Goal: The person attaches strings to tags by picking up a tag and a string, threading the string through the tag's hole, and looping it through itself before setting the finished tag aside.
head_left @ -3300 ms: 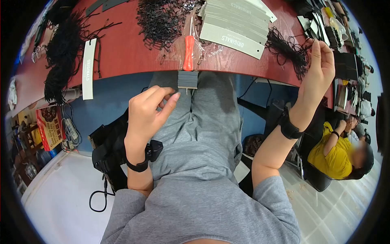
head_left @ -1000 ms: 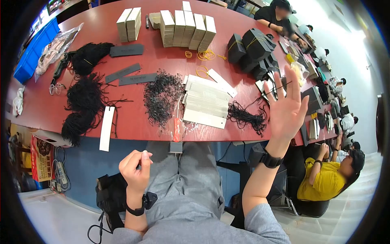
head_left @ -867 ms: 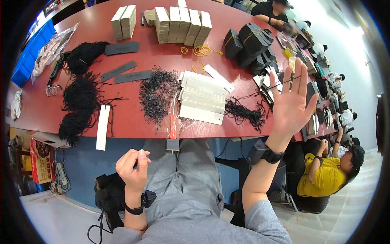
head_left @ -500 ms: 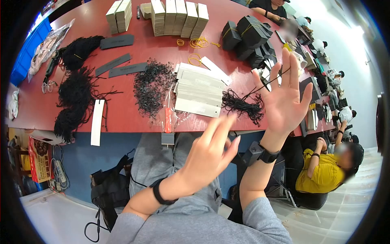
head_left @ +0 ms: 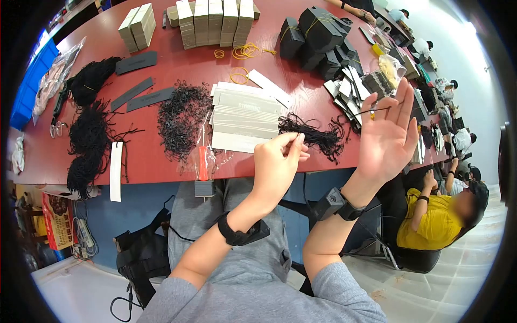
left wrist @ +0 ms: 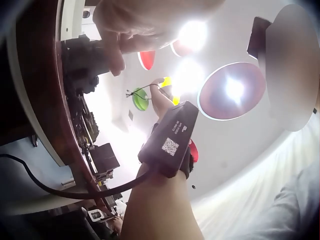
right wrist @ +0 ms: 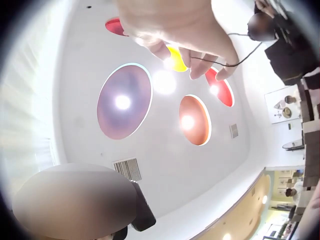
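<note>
In the head view my left hand [head_left: 276,168] is above the table's front edge, overlapping the near side of a bundle of black cords [head_left: 315,135]. Its thumb and forefinger meet at the tips; I cannot tell if a cord lies between them. My right hand [head_left: 385,142] is raised at the right, palm up with fingers extended. A thin black cord [head_left: 374,110] runs across its fingers. The right wrist view shows this cord [right wrist: 245,59] trailing from the hand in a curve. Left of the bundle lies a fanned stack of pale printed tags [head_left: 245,118].
A red-handled tool [head_left: 203,163] at the table edge carries a grey block [head_left: 204,188]. Loose black loops [head_left: 180,121] and cord bundles [head_left: 89,129] lie left. Black boxes [head_left: 318,32] and tag stacks [head_left: 210,24] stand at the back. A person in yellow [head_left: 431,220] sits right.
My left hand has moved up and right from over the lap to the cord bundle. My right hand, curled at first, has opened palm up with the cord across its fingers.
</note>
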Tool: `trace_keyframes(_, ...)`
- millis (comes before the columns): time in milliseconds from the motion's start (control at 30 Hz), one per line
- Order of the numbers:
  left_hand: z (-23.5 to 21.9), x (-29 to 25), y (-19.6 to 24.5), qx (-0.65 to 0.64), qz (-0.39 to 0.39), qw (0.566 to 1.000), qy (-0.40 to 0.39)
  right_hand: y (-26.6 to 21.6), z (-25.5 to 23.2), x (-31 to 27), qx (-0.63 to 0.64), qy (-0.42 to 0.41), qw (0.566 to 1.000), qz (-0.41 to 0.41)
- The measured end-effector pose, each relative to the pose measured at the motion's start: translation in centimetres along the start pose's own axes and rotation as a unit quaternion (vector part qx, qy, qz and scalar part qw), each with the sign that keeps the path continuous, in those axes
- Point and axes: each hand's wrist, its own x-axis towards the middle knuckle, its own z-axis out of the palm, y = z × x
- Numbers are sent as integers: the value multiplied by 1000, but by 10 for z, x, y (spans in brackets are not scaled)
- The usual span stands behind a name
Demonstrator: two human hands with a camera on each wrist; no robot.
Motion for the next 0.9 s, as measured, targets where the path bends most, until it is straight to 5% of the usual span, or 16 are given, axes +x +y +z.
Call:
trace_keyframes(133, 10, 12, -7, 9, -16, 1000, -14, -8, 2, -3, -111, 93, 989, -40)
trace_keyframes(200, 14, 9, -4, 167, 54, 984, -30, -12, 9, -7, -189, 120, 975, -2)
trace_keyframes(233, 11, 6, -6, 215, 163, 963, -2, -13, 14, -11, -262, 146, 953, 36)
trace_keyframes(267, 4, -1, -4, 215, 161, 963, -3, -13, 21, -17, -262, 147, 953, 37)
trace_keyframes(367, -23, -27, 30, 176, 152, 970, -70, -1, 53, -40, -452, 124, 879, 87)
trace_keyframes(567, -93, -80, 69, 165, 227, 948, -150, 38, 86, -103, -312, -74, 908, 271)
trace_keyframes(667, -134, -106, 65, 184, 116, 958, -188, 68, 91, -129, -328, -76, 857, 389)
trace_keyframes(733, -156, -118, 53, 186, 24, 976, -115, 87, 87, -146, -449, -101, 798, 389)
trace_keyframes(900, -184, -121, 26, 192, -19, 981, 23, 118, 62, -176, -514, -97, 745, 413)
